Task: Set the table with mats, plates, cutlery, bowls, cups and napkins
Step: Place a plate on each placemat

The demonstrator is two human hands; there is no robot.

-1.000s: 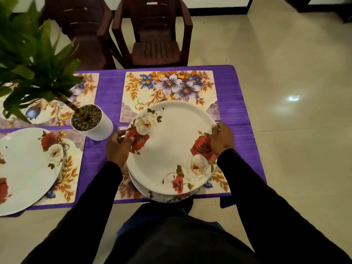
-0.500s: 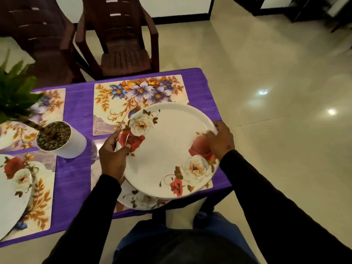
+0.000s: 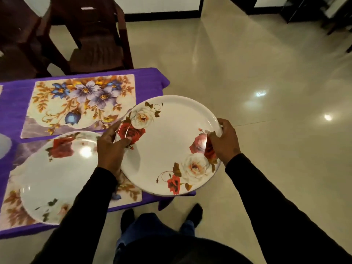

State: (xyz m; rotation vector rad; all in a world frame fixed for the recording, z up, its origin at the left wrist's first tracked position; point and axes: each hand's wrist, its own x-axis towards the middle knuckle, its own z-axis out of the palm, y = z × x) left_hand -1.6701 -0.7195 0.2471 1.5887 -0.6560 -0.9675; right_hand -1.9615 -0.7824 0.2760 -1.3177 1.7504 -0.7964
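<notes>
a purple cloth (image 3: 150,80) covers the table, its near right corner hidden under the raised plate. on the far side lies a rectangular floral mat (image 3: 80,103), flat and glossy, printed with blue and violet flowers and gold leaves, with nothing standing on it. closer in, a second mat (image 3: 129,191) carries a round white plate (image 3: 57,174), smooth and shiny with a bright glare spot, red and cream roses near its rim; the left sleeve (image 3: 83,210) crosses over its right edge. two dark brown chairs (image 3: 95,35) with slatted seats stand behind the table on a pale polished tile floor (image 3: 266,92) that mirrors ceiling lights. a white rounded object at the far left edge is cut off and cannot be identified

the held plate (image 3: 167,147) is round, white, shallow-rimmed, rose-patterned on two sides, and hangs out past the table's right end, tilted slightly. the left hand (image 3: 112,147) grips its left rim, thumb on the red rose, fingers curled beneath. the right hand (image 3: 222,141) clasps the right rim, thumb on top, fingers wrapped round the edge
</notes>
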